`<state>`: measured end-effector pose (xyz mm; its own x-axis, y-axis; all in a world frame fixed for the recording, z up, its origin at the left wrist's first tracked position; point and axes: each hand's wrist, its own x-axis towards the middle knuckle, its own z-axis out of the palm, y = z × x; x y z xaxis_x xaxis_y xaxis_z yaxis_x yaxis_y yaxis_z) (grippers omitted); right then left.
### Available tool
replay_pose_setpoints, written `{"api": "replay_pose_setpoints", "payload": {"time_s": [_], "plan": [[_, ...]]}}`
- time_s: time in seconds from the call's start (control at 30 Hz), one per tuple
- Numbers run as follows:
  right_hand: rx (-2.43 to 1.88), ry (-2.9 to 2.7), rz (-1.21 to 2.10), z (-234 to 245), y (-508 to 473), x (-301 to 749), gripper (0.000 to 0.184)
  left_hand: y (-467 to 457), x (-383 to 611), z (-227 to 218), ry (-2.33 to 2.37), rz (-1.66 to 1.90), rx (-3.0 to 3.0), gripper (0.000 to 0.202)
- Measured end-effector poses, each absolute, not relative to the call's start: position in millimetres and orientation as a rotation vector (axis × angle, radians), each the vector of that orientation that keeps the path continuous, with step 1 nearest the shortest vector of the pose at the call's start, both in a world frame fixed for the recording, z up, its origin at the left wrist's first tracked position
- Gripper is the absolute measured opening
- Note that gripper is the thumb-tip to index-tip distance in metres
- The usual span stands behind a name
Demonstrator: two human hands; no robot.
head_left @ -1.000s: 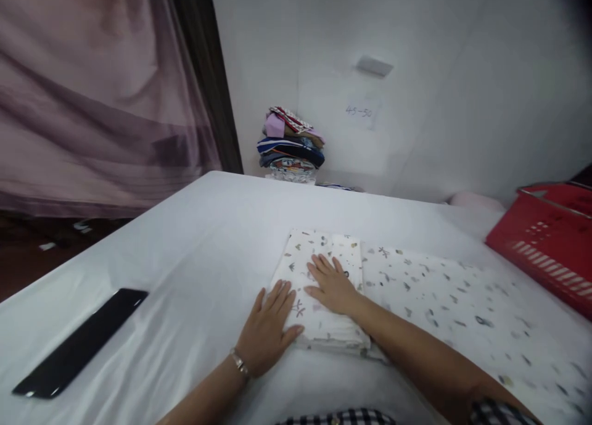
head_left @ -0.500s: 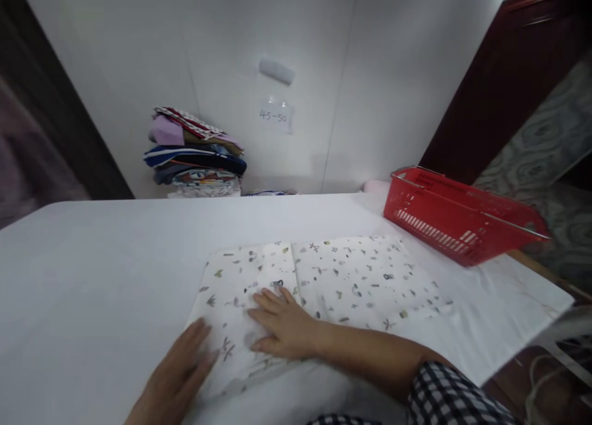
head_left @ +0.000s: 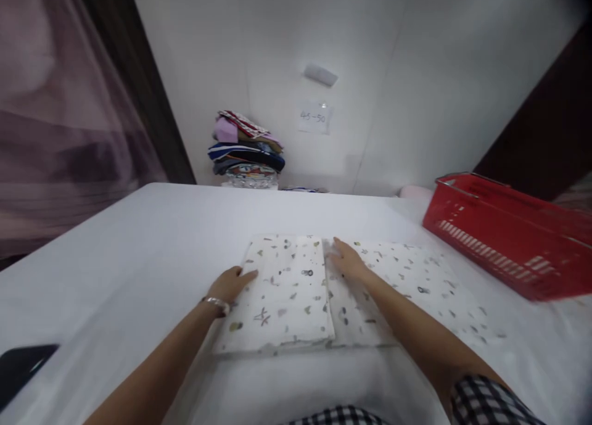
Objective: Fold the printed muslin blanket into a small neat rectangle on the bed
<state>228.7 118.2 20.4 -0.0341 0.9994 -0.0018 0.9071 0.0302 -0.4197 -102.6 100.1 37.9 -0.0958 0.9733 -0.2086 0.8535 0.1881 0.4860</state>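
White cloth [head_left: 287, 292], small scattered print: sprigs, dots, arcs in muted grey, brown, green-yellow. Partly folded. Layered panel lies flat between the hands; left hand [head_left: 230, 283] touching its left edge, right hand [head_left: 349, 263] just beyond its right edge. Near edge shows stacked layers, slightly uneven. Remaining length spread flat beneath the right forearm and out to its right.

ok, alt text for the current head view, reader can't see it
White printed cloth, partly folded, lies on a white table, a person's left hand at the folded part's left edge and right hand just past its right edge. A red basket stands at right; a fabric pile rises beyond the table's far edge.
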Motion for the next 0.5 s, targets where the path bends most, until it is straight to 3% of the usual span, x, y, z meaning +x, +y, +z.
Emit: {"api": "replay_pose_setpoints", "payload": {"time_s": [0.2,0.37,0.5], "plan": [[-1.946,-2.248,0.419,27,164,218,0.068,82,-94,33,2.060,0.291,1.738,0.031],[-1.924,-2.350,0.459,26,177,209,0.037,85,-106,32,2.019,0.357,1.809,0.026],[-1.866,-2.363,0.430,28,185,176,0.033,114,-153,50,2.111,0.303,1.908,0.029]]}}
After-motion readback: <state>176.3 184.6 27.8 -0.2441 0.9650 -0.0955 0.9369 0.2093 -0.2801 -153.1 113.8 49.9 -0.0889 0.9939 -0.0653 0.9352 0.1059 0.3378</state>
